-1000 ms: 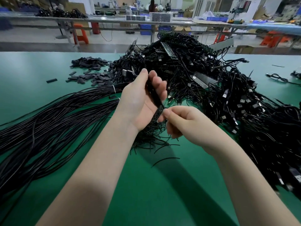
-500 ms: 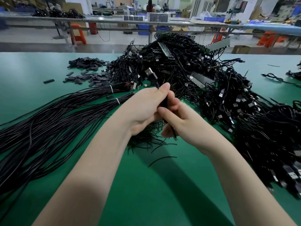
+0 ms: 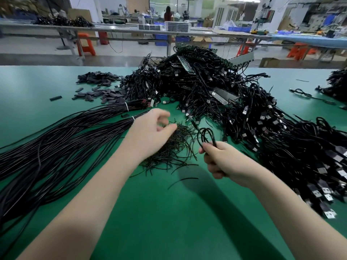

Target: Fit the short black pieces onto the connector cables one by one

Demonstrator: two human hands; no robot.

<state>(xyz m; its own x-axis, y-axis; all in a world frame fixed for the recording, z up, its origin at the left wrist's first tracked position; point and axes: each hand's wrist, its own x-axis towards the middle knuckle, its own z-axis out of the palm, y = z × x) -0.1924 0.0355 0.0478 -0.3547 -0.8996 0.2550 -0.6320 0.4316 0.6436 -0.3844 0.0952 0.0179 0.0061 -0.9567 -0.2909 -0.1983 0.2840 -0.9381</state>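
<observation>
Held cable: a thin black connector cable (image 3: 205, 136) is folded into a small loop above the right hand; the loop stands up from the fist, over the green counter (image 3: 169, 222); one end runs up and left toward the big heap.
Right grip: the right hand (image 3: 224, 162) is clenched around the lower part of the loop; fingers are curled tight on the cable; the hand is lifted a little over the counter.
Left grip: the left hand (image 3: 153, 131) is released, holding nothing that I can see; fingers are loosely bent, thumb and forefinger near each other; it hovers over the small pile of thin wire pieces (image 3: 174, 149).
Short black pieces: a flat scatter of short black sleeves (image 3: 101, 89) lies at the far left of the counter, well apart from both hands; one single sleeve (image 3: 55, 98) lies alone more to the left.
Bundled cables: long black cables (image 3: 56, 139) lie in bundles on the left, tied with white ties (image 3: 126, 106) near their ends; the ends point toward the heap.
Heap: a large tangled heap of USB cables (image 3: 234, 102) fills the middle and right of the counter; many metal plugs show on the right side.
Far side: another work table (image 3: 131, 30) with orange stools (image 3: 85, 44) under it stands behind; details there are too small to tell.
</observation>
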